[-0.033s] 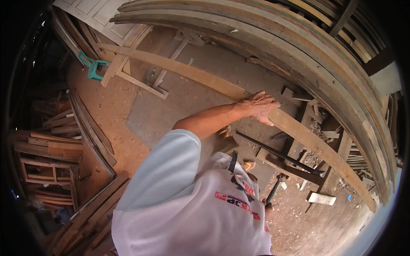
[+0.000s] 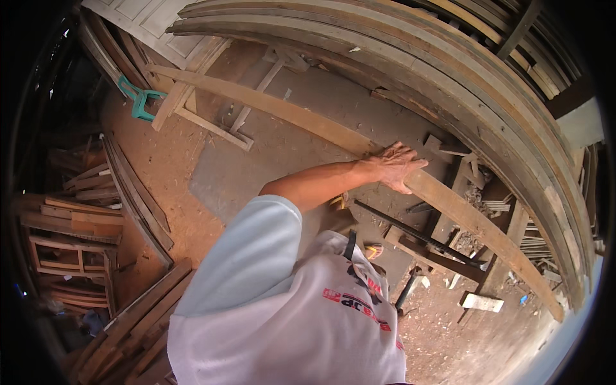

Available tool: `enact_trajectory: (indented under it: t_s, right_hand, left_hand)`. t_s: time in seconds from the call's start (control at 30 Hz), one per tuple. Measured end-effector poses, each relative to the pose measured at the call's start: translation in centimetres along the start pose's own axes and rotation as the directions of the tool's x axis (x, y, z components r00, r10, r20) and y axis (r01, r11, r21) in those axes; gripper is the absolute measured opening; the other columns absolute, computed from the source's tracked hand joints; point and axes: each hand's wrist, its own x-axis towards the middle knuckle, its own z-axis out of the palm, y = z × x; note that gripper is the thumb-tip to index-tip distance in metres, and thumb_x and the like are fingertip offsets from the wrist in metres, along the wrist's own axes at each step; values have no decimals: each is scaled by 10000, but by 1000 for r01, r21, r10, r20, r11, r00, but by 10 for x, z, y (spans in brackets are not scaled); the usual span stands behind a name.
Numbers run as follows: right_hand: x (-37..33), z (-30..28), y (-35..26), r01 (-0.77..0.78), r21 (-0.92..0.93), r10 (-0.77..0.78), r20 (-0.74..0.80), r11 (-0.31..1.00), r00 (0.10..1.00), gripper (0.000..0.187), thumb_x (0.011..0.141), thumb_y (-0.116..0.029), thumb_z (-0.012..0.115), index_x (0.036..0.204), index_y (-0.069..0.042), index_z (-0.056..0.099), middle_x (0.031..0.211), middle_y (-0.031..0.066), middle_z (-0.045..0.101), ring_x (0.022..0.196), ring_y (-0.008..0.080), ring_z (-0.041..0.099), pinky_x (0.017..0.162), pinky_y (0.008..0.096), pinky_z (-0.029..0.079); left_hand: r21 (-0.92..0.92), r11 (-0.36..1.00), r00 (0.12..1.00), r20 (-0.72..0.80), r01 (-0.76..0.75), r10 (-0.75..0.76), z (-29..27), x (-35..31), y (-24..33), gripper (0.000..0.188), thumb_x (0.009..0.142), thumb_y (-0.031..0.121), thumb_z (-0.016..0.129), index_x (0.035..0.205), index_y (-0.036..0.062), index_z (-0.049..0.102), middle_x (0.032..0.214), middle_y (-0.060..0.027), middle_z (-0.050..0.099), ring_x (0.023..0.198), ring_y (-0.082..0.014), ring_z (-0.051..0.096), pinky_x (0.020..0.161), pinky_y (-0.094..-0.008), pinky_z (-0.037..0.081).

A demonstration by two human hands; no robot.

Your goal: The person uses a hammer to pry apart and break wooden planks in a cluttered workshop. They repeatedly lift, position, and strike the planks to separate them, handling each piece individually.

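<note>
My left hand (image 2: pixel 394 168) lies across a long, flat wooden plank (image 2: pixel 471 208), fingers spread over its upper face and thumb toward the near edge. The plank runs from the far left to the lower right. At the right side of my shirt, a dark rod-like tool (image 2: pixel 407 289) sticks out; its exact kind is hard to tell. Only a sliver of my right hand (image 2: pixel 400 313) shows at its lower end, closed around it; my shirt hides the rest.
A small wooden stand (image 2: pixel 168 106) supports the plank's far left end, beside a green plastic stool (image 2: pixel 142 102). Long boards (image 2: pixel 385 48) are stacked along the far side. A black metal bar (image 2: pixel 417 232) and a white-ended block (image 2: pixel 482 301) lie below the plank. Wooden frames (image 2: pixel 70 256) pile up at left.
My left hand has slid slightly right and nearer along the plank. The dark tool at my right side has shifted a little left and nearer. The plank looks nearly unmoved.
</note>
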Motion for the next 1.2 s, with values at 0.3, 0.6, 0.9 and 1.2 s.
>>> enact_trajectory:
  t_s: [0.3,0.6,0.9,1.2]
  right_hand:
    - [-69,134,6,-518,-37,518,134,855,845,600,954,-438,643,1054,152,681,798,278,699,695,383,718,640,493,552]
    - [-150,299,-83,-752,192,730,182,631,659,505,907,-407,675,993,86,743,986,328,720,970,421,747,793,482,580]
    - [-126,316,-158,-807,386,750,329,448,574,499,900,-397,683,1007,87,738,1000,326,720,977,418,746,797,482,580]
    - [-101,298,-158,-819,375,741,367,435,562,493,893,-387,691,1021,87,734,1013,324,719,984,415,745,800,481,580]
  left_hand:
    - [57,996,997,-34,-72,74,30,36,33,883,806,206,840,1552,73,387,1209,-199,605,1132,-372,618,1014,-506,466]
    - [-196,977,853,492,-86,173,-39,88,20,971,709,246,836,1527,-27,391,1260,-300,663,1128,-387,692,970,-449,563]
    - [-559,808,568,733,188,375,-65,85,-72,768,727,280,811,1358,-84,569,954,-119,723,845,-210,694,835,-354,559]
    - [-494,766,571,795,412,206,-93,-20,-179,853,670,253,872,1431,21,564,1019,-66,721,965,-168,665,885,-354,540]
